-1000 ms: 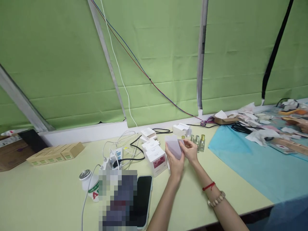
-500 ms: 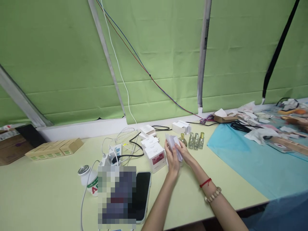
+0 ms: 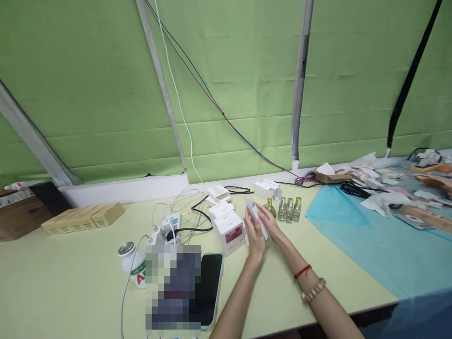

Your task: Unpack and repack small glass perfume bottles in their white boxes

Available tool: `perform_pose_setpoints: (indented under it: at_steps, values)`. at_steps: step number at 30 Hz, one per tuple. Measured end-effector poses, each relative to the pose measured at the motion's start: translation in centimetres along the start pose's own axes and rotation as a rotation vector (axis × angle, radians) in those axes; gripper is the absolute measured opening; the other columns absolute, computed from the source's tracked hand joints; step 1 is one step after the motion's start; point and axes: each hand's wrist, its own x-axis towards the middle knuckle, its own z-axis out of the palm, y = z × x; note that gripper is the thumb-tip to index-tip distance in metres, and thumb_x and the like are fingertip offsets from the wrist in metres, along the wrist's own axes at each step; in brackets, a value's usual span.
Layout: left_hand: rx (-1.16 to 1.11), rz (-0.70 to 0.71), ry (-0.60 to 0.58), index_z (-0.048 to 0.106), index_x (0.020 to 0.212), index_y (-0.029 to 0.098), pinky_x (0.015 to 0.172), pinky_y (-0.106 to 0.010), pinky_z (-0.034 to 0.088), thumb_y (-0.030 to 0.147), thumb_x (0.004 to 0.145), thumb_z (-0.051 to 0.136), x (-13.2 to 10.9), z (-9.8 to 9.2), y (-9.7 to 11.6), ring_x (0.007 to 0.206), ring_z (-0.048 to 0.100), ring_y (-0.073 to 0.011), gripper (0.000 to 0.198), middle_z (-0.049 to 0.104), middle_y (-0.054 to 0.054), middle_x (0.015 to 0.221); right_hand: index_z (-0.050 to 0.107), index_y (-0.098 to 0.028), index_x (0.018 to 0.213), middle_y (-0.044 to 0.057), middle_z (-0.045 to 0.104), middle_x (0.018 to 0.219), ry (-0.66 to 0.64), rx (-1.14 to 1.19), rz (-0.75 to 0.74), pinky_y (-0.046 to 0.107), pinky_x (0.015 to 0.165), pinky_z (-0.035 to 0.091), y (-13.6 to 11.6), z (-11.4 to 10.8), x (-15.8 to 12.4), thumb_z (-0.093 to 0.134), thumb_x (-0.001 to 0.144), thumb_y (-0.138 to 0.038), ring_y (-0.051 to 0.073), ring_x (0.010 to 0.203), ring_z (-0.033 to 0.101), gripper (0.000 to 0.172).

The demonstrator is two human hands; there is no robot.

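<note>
My left hand point(image 3: 254, 239) and my right hand point(image 3: 271, 224) are both closed on a folded white card point(image 3: 252, 209), pressing it from its two sides above the table. Its lower part is partly hidden by my fingers. Just left of my hands stands a row of white boxes point(image 3: 230, 238), the front one bearing a pink-red picture. Several small glass bottles point(image 3: 289, 211) stand right of my right hand, some with gold caps. Beyond my hands lie white cartons point(image 3: 267, 189) near the wall. Something white under my hands is mostly covered.
On the left are a row of brown boxes point(image 3: 84, 220), a white bottle point(image 3: 133, 263), a power strip point(image 3: 169, 226) with cables and a black-screened phone point(image 3: 208, 287). Blue sheeting point(image 3: 356, 249) covers the right side, with clutter point(image 3: 381, 197) behind.
The card between my hands looks narrower now, pressed flatter. My right fingers have moved up along its edge. The view has shifted slightly.
</note>
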Motion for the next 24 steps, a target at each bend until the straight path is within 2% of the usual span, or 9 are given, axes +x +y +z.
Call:
perform_pose_setpoints:
  at_steps: [8, 12, 18, 24]
  values:
    - [-0.026, 0.043, 0.019, 0.025, 0.141, 0.019, 0.111, -0.029, 0.035, 0.056, 0.086, 0.028, 0.1, 0.0, 0.0, 0.134, 0.036, -0.0151, 0.066, 0.033, -0.011, 0.144, 0.059, -0.018, 0.117, 0.009, 0.049, 0.129, 0.034, 0.015, 0.017, 0.033, 0.101, 0.043, -0.3, 0.1, -0.2, 0.063, 0.066, -0.059, 0.021, 0.117, 0.05, 0.065]
    - [0.016, 0.032, 0.006, 0.022, 0.142, 0.019, 0.115, -0.029, 0.03, 0.057, 0.085, 0.031, 0.3, -0.1, -0.2, 0.138, 0.029, -0.0144, 0.069, 0.027, -0.01, 0.147, 0.057, -0.018, 0.119, 0.01, 0.052, 0.125, -0.016, -0.003, 0.004, 0.033, 0.095, 0.046, -0.1, 0.0, -0.4, 0.065, 0.065, -0.056, 0.023, 0.117, 0.05, 0.066]
    - [-0.012, -0.016, -0.039, 0.019, 0.143, 0.021, 0.117, -0.027, 0.025, 0.059, 0.085, 0.024, 0.0, 0.1, -0.1, 0.14, 0.023, -0.0123, 0.069, 0.02, -0.007, 0.15, 0.053, -0.02, 0.123, 0.007, 0.042, 0.135, 0.03, 0.002, 0.074, 0.034, 0.106, 0.037, 0.5, -0.3, -0.2, 0.07, 0.063, -0.047, 0.021, 0.122, 0.045, 0.068]
    - [-0.001, -0.037, -0.046, 0.02, 0.143, 0.021, 0.119, -0.03, 0.022, 0.062, 0.084, 0.02, 0.2, 0.2, -0.4, 0.14, 0.023, -0.013, 0.072, 0.022, -0.005, 0.149, 0.055, -0.021, 0.12, 0.006, 0.043, 0.134, 0.058, 0.022, 0.03, 0.035, 0.109, 0.033, 0.8, -0.4, 0.1, 0.064, 0.066, -0.058, 0.02, 0.124, 0.044, 0.065]
